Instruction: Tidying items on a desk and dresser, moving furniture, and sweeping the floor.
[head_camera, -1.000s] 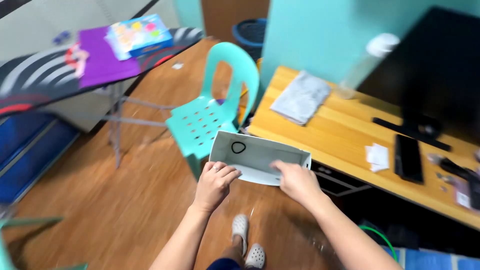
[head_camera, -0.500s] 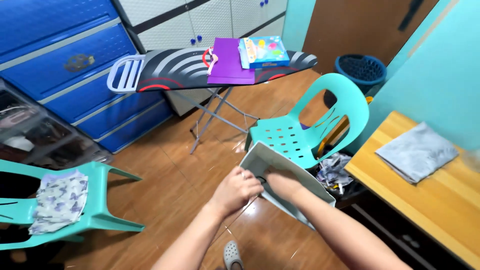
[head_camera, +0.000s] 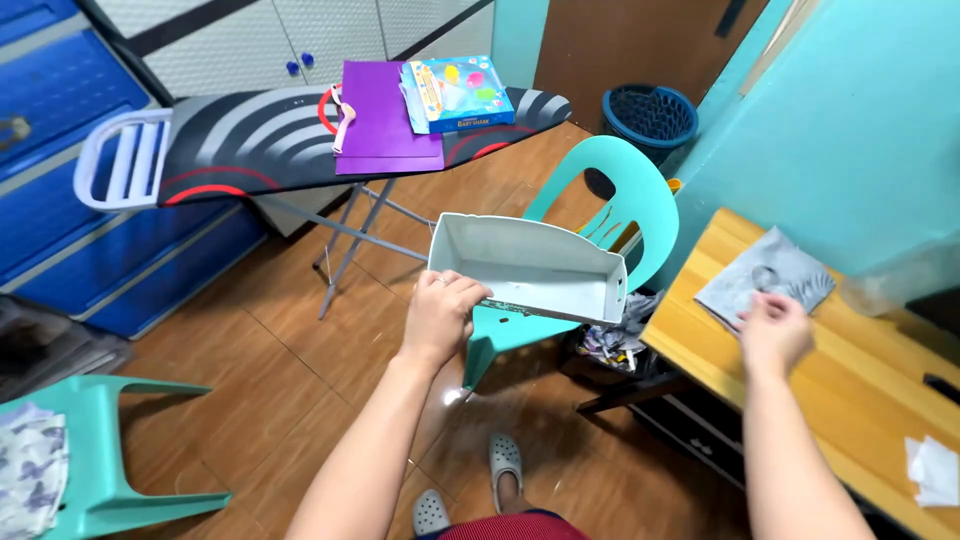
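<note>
My left hand (head_camera: 440, 312) grips the near left rim of a pale grey rectangular plastic bin (head_camera: 530, 262) and holds it up, tilted, above a teal plastic chair (head_camera: 610, 195). The bin's inside looks bare. My right hand (head_camera: 775, 332) is off to the right, over the wooden table (head_camera: 830, 390). Its fingers are pinched on a small dark loop (head_camera: 762, 277) right over a folded grey cloth (head_camera: 768, 285) that lies on the table.
An ironing board (head_camera: 250, 140) carries a purple folder (head_camera: 385, 115) and a colourful box (head_camera: 458, 92). A dark blue basket (head_camera: 648, 115) stands by the door. Blue drawers (head_camera: 70, 190) line the left wall. A second teal chair (head_camera: 95, 460) is at lower left. Clutter (head_camera: 610, 345) lies under the table.
My right hand came out of the bin and swung right to the table with the small loop. My left hand alone now holds the bin, raised over the chair.
</note>
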